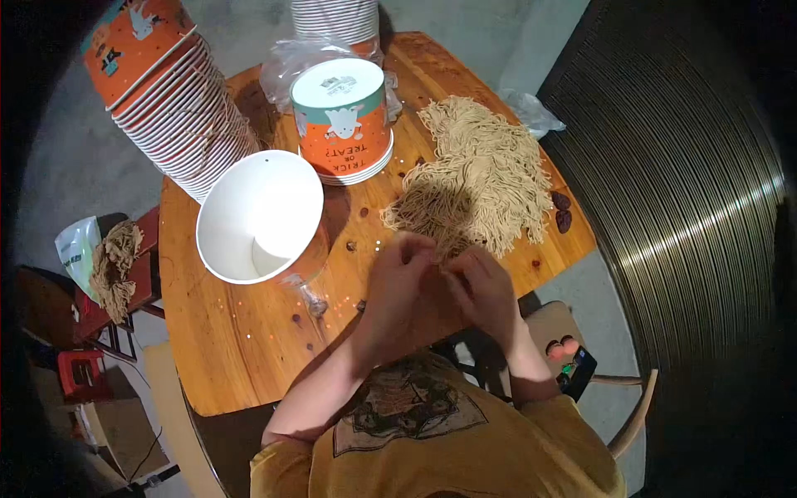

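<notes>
A large heap of tan string pieces (481,174) lies on the round wooden table (241,349). My left hand (403,278) and my right hand (486,286) are together at the heap's near edge, fingers pinched on a few strands. A white paper bucket (261,217) lies on its side left of my hands, its open mouth facing me. An orange and teal paper bucket (342,120) stands upside down on a short stack behind it.
A tall leaning stack of orange paper buckets (170,100) lies at the table's far left, with another white stack (336,18) at the back. Clear plastic wrap (286,70) lies behind the buckets. A bundle of string (112,266) rests on a red stool at left.
</notes>
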Tool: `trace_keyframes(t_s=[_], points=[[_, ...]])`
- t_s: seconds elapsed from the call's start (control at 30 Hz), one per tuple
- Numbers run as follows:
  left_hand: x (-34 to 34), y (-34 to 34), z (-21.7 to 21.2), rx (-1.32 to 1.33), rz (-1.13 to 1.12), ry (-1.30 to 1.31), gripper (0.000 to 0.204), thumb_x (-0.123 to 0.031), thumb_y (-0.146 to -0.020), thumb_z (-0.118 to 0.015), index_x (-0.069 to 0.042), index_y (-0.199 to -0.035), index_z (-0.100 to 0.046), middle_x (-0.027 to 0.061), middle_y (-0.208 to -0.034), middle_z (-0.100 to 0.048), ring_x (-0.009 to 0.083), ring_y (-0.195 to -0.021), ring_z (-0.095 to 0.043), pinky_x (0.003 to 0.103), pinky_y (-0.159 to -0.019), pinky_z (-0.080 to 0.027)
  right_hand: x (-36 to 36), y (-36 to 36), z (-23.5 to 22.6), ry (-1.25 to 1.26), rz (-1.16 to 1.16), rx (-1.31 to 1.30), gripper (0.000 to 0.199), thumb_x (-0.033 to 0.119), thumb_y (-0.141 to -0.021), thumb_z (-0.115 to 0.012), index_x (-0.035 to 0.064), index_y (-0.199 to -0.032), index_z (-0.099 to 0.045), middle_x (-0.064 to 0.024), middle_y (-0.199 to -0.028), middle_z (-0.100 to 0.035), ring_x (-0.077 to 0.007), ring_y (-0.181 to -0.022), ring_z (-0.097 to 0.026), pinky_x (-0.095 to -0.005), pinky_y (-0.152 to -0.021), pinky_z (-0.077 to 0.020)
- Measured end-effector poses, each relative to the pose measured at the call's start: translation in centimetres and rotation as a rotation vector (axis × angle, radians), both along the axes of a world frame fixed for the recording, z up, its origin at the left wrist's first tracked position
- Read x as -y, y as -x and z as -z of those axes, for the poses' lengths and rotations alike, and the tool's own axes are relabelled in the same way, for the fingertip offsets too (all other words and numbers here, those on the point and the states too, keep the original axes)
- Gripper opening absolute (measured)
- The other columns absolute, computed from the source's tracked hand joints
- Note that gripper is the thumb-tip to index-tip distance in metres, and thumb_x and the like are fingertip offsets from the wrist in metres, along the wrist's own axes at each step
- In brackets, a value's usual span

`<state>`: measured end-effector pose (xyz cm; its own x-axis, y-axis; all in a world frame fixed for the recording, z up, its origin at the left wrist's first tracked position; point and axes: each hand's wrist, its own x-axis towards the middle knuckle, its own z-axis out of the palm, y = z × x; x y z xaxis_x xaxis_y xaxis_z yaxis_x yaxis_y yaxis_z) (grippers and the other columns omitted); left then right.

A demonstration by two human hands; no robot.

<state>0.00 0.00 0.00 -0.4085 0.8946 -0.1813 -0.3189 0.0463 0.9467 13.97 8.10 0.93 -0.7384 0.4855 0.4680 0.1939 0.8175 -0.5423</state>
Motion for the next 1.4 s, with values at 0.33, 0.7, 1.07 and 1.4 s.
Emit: trace_keyframes(t_s=[0.33, 0.7, 1.07, 1.4], points=[[2.8, 0.4, -2.5, -0.213, -0.337, -0.212, 0.015, -0.001, -0.092, -0.049, -0.006, -0.106, -0.050, -0.0040, -0.080, -0.050, 0.0021, -0.069, -0.045, 0.017, -0.062, -0.039, -0.5, 1.7, -0.8, 0.294, 0.086, -0.280, 0.008, 0.003, -0.083, -0.059, 0.0031, -0.090, -0.056, -0.0102, -0.081, -0.054, -0.0237, -0.070, -0.055, -0.0310, -0.064, -0.0451], [4.4, 0.1, -2.7, -0.925, -0.534, -0.344, 0.038, 0.008, -0.083, -0.058, -0.004, -0.117, -0.045, 0.0091, -0.099, -0.059, 0.0162, -0.085, -0.059, 0.026, -0.071, -0.048, 0.0, 6.3, -3.4, 0.365, -0.299, -0.114, 0.012, 0.009, -0.090, -0.053, 0.0013, -0.095, -0.062, -0.0077, -0.089, -0.062, -0.0167, -0.087, -0.058, -0.0316, -0.078, -0.0460], [6.5, 0.9, -1.8, -0.960, -0.627, -0.320, 0.029, -0.001, -0.087, -0.059, 0.000, -0.113, -0.045, 0.0108, -0.090, -0.056, 0.0186, -0.079, -0.058, 0.027, -0.070, -0.046, 3.8, 8.7, -4.7, 1.069, -0.334, -0.178, 0.018, 0.018, -0.091, -0.057, 0.0006, -0.094, -0.058, -0.0035, -0.083, -0.061, -0.0102, -0.077, -0.057, -0.0259, -0.070, -0.0476], [10.1, 3.5, -7.3, -0.551, -0.492, -0.088, 0.008, -0.008, -0.088, -0.061, -0.001, -0.090, -0.061, 0.0008, -0.080, -0.049, 0.0080, -0.069, -0.047, 0.022, -0.062, -0.041, 4.3, 9.3, -4.8, 0.402, -0.595, -0.205, 0.012, 0.009, -0.087, -0.061, 0.0034, -0.094, -0.054, -0.0087, -0.085, -0.058, -0.0177, -0.069, -0.057, -0.0285, -0.063, -0.0473]])
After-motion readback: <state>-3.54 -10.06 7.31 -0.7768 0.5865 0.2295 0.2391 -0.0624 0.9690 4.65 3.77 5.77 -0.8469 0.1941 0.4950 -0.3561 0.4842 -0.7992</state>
